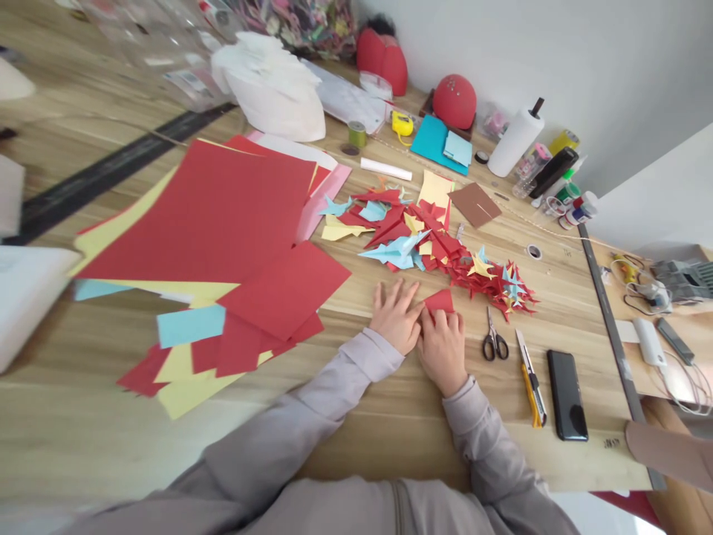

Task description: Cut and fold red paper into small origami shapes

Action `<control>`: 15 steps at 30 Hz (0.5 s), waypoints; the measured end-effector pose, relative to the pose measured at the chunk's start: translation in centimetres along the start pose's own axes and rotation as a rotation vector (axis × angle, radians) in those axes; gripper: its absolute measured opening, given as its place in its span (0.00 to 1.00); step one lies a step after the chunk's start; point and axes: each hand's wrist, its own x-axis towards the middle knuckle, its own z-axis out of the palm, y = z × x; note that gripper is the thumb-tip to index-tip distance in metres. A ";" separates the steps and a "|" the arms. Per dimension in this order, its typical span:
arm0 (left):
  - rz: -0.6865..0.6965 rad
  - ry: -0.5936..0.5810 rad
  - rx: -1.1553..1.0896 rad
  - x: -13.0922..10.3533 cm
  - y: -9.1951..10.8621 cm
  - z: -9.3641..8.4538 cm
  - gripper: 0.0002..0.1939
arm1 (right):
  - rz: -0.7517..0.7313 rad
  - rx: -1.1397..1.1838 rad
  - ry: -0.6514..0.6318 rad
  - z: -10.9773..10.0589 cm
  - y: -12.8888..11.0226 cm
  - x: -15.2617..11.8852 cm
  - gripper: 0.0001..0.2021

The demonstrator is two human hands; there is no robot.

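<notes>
A small piece of red paper (pixel 440 301) lies on the wooden table, partly hidden under my fingers. My right hand (pixel 444 351) is closed over its near side with curled fingers. Beside it, my left hand (pixel 393 318) rests with fingers spread on the tabletop, its thumb side touching the right hand at the paper's edge. Just beyond both hands sits a heap of folded paper shapes (pixel 398 249) in red, blue and yellow, some like paper planes. Smaller spiky red folded pieces (pixel 501 286) trail off to the right.
Large red sheets (pixel 206 215) and cut rectangles (pixel 287 290) lie left. Black-handled scissors (pixel 495 343), a yellow utility knife (pixel 532 386) and a phone (pixel 567 394) lie right. A tape measure (pixel 402 124), blue paper (pixel 437 145) and a white roll (pixel 516 141) stand at the back.
</notes>
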 end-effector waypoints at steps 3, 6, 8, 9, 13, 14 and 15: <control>-0.033 0.007 0.025 0.0 0.0 -0.1 0.21 | -0.017 0.005 0.016 0.0 -0.2 -0.3 0.21; -0.039 0.018 0.037 0.0 0.0 -0.2 0.20 | -0.032 0.017 0.026 0.2 -0.5 -1.0 0.18; -0.046 0.029 0.038 -0.1 0.0 -0.1 0.20 | -0.034 0.034 0.031 0.5 -0.5 -1.5 0.18; -0.048 0.036 0.038 -0.1 0.0 -0.1 0.20 | -0.036 0.043 0.029 0.7 -0.5 -1.8 0.19; -0.049 0.064 0.019 -0.1 0.0 0.1 0.20 | -0.042 0.070 0.060 1.1 -0.3 -2.7 0.19; -0.053 0.067 0.009 -0.1 0.0 0.1 0.20 | -0.041 0.073 0.071 1.1 -0.3 -2.9 0.18; -0.057 0.067 -0.001 0.0 0.0 0.1 0.20 | -0.038 0.075 0.082 1.0 -0.3 -3.1 0.17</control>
